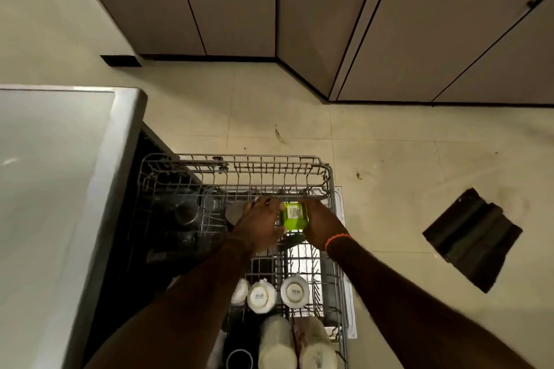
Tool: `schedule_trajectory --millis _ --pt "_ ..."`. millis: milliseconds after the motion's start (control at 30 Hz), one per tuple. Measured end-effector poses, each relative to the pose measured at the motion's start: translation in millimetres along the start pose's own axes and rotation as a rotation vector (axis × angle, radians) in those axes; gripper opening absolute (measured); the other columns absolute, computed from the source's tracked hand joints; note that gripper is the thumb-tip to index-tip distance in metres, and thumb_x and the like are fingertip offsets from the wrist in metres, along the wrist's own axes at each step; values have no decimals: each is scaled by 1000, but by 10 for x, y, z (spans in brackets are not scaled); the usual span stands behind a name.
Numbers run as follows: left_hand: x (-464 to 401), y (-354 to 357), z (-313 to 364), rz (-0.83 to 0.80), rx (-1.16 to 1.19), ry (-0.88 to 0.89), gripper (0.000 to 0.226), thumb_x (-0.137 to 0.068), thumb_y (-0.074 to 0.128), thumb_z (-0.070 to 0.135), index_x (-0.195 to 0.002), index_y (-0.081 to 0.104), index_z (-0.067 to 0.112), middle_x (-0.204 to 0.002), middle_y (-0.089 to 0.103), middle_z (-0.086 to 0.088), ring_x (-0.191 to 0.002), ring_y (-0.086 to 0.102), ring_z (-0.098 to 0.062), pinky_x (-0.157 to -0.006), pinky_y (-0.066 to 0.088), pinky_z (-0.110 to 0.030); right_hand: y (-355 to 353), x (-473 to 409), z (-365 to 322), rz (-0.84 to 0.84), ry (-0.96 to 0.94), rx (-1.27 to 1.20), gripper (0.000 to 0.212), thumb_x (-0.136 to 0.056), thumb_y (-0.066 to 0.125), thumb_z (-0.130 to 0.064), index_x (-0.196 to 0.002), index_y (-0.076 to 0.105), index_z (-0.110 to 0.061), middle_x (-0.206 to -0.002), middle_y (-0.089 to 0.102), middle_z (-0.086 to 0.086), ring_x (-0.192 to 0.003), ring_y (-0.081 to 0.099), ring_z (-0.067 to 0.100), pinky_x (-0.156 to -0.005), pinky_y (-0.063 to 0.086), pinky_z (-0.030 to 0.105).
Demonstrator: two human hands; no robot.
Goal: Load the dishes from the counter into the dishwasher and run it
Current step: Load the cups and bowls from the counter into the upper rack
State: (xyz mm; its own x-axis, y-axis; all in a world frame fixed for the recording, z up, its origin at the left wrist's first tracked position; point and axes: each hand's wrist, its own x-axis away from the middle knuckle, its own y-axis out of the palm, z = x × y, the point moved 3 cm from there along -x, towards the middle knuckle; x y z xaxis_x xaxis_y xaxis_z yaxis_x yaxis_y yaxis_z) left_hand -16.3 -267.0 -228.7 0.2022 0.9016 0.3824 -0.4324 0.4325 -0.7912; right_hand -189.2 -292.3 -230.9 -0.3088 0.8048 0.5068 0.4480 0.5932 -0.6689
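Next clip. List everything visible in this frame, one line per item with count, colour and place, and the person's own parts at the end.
dishwasher rack: one, grey wire, pulled out over the floor, centre
green container: one, lime green with a white label, held above the rack's middle
white cups: three showing, upside down in a row, near part of rack
pale tumblers: two, cream, near edge of rack
dark cup: one, black, beside the tumblers
counter: one, pale, left
cabinets: brown doors, top
dark mat: one, on the floor, right
left hand: grip on the container's left side
right hand: grip on its right side, orange wristband
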Motion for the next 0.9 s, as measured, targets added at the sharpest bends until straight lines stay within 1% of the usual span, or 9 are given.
schedule_trajectory --millis 100,167,267,433,500,633,733,800,900 --pt "-176 151 -72 -38 -13 -17 55 -86 70 35 -133 42 27 -140 47 -3 -129 45 -24 -113 27 -45 118 -174 44 -13 58 16 74 -76 76 -7 -142 46 -17 -135 55 11 -120 58 32 -103 47 37" --pt "-239 243 -96 -63 -35 -25 57 -87 70 33 -135 40 25 -135 51 -5 -128 45 -25 -111 28 -44 183 -249 60 -29 93 45 79 -76 77 -6 -145 42 -16 -136 54 12 -123 57 34 -104 47 41" --pt "-313 367 -150 -66 -29 -54 59 -86 70 32 -135 38 24 -130 55 -5 -125 47 -24 -110 30 -44 246 -368 101 -58 105 81 76 -79 76 -9 -145 40 -15 -134 54 13 -123 56 35 -103 47 41" --pt "-396 480 -155 -102 -92 -62 67 -85 69 32 -141 35 19 -133 57 -5 -130 46 -24 -116 24 -47 308 -415 196 -78 130 42 76 -75 81 -18 -140 42 -18 -133 53 11 -120 57 35 -101 48 44" --pt "-413 494 -130 -103 -126 -68 64 -86 69 32 -140 37 18 -132 58 -6 -129 47 -25 -112 25 -47 326 -410 217 -72 133 42 75 -72 83 -19 -135 43 -19 -128 54 10 -115 59 35 -97 50 44" --pt "-417 543 -58 -118 -222 -87 59 -85 67 27 -136 39 17 -129 61 -7 -128 47 -28 -107 29 -45 335 -424 241 -73 136 75 62 -74 81 -14 -125 46 -17 -118 60 11 -109 62 34 -92 52 43" --pt "-393 559 -17 -122 -217 -97 58 -87 62 28 -139 39 16 -134 59 -7 -133 43 -29 -108 28 -47 335 -407 235 -53 134 97 55 -80 76 -12 -127 47 -15 -116 62 12 -109 63 33 -93 53 43" --pt "-369 536 -1 -110 -190 -96 60 -86 62 34 -138 40 15 -135 59 -7 -133 42 -28 -107 28 -47 331 -379 220 -40 134 116 56 -81 74 -8 -130 47 -15 -118 62 12 -110 63 34 -94 53 43" --pt "-288 446 29 -71 -143 -114 60 -85 62 38 -137 42 17 -133 60 -5 -131 44 -27 -107 29 -46 261 -289 193 -24 110 128 56 -84 72 -12 -132 46 -17 -120 61 11 -111 63 34 -93 54 43"
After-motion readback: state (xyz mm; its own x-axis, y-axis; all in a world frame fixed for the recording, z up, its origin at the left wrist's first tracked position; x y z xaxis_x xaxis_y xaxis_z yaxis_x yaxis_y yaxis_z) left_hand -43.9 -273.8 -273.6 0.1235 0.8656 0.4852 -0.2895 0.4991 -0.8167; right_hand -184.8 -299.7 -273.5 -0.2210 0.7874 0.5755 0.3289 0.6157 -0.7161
